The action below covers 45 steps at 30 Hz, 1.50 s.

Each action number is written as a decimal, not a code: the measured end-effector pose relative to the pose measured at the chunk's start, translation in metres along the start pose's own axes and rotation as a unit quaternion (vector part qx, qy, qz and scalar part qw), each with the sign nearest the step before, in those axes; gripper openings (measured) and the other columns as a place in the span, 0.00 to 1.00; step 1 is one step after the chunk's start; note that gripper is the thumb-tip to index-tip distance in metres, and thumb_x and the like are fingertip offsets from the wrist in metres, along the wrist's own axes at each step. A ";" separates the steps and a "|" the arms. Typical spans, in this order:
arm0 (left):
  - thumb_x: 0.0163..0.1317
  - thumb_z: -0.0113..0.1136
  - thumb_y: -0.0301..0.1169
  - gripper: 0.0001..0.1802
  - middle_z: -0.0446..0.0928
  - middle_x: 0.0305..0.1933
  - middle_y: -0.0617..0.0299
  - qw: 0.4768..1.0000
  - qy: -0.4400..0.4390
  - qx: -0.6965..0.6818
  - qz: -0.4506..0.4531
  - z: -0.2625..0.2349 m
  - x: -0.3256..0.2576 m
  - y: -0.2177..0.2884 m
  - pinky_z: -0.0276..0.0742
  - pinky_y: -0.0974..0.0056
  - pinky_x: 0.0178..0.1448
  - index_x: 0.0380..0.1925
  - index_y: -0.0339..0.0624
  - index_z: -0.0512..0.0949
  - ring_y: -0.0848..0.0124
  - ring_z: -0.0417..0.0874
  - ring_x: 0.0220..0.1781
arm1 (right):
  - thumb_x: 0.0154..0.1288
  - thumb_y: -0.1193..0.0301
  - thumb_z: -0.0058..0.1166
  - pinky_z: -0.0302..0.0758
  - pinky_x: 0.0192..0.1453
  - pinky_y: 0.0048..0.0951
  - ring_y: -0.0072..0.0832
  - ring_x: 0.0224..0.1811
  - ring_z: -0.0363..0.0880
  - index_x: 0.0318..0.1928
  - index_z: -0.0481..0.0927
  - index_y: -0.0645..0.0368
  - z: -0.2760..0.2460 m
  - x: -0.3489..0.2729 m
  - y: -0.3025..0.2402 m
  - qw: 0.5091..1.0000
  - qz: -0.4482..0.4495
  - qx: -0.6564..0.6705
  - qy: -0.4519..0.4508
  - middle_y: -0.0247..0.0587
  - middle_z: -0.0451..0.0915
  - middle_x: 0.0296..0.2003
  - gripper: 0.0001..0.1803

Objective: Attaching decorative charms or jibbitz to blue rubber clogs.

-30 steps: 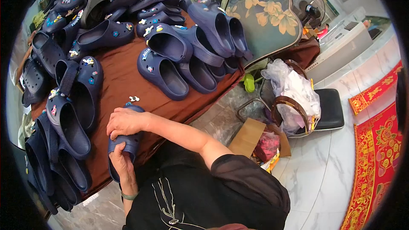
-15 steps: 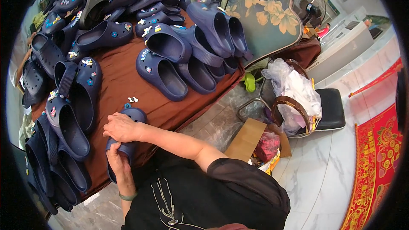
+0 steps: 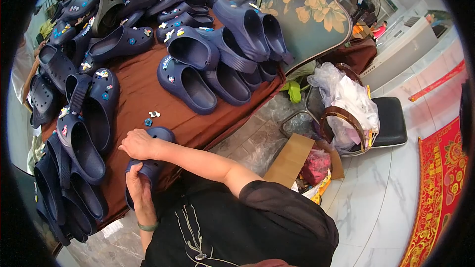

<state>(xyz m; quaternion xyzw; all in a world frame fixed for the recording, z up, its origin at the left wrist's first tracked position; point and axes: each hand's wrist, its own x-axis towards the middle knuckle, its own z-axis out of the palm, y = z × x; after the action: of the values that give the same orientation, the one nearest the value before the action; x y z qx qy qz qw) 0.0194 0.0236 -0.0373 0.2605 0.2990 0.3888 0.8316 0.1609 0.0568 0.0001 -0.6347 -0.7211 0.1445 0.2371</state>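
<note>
Gripping a navy clog (image 3: 148, 168) at the near edge of the brown-clothed table (image 3: 143, 86), the left hand (image 3: 136, 188) cups its heel while the right hand (image 3: 138, 143), edged lower than a second ago, presses on its toe. Two loose charms (image 3: 152, 117) lie just beyond; a cardboard box (image 3: 307, 165) right of the clog holds red bags.

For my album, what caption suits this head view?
Both hands, left and right, hold a navy clog at a brown-clothed table.
</note>
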 end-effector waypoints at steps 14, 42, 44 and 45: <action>0.61 0.58 0.33 0.19 0.77 0.52 0.56 0.990 0.026 -0.135 0.027 0.038 -0.030 0.014 0.66 0.59 0.65 0.50 0.37 0.74 0.64 0.77 0.55 | 0.74 0.66 0.43 0.74 0.44 0.26 0.22 0.35 0.76 0.43 0.78 0.62 -0.062 -0.088 0.058 0.922 0.152 0.228 0.274 0.38 0.79 0.33 0.13; 0.58 0.63 0.32 0.27 0.74 0.56 0.61 0.966 0.038 0.215 0.137 0.033 -0.033 0.018 0.62 0.65 0.65 0.56 0.34 0.72 0.71 0.71 0.58 | 0.58 0.64 0.61 0.65 0.58 0.43 0.42 0.54 0.71 0.50 0.80 0.50 -0.039 -0.039 0.113 0.989 0.054 -0.032 0.130 0.46 0.74 0.50 0.18; 0.58 0.63 0.33 0.27 0.74 0.56 0.61 0.965 0.037 0.222 0.132 0.033 -0.033 0.018 0.62 0.65 0.65 0.56 0.34 0.72 0.71 0.71 0.58 | 0.59 0.65 0.61 0.66 0.57 0.42 0.42 0.53 0.71 0.48 0.81 0.51 -0.039 -0.041 0.112 0.989 0.050 -0.045 0.136 0.44 0.74 0.48 0.15; 0.58 0.63 0.33 0.27 0.74 0.56 0.61 0.965 0.036 0.217 0.139 0.035 -0.033 0.018 0.62 0.65 0.65 0.56 0.34 0.72 0.70 0.71 0.58 | 0.59 0.65 0.61 0.66 0.57 0.42 0.42 0.53 0.71 0.48 0.81 0.51 -0.037 -0.040 0.111 0.989 0.051 -0.045 0.132 0.44 0.74 0.48 0.15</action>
<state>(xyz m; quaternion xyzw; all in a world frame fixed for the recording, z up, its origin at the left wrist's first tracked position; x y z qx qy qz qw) 0.0177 0.0004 0.0087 0.4597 0.3667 0.4359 0.6813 0.2778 0.0306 -0.0314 -0.6940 -0.6561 0.0389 0.2939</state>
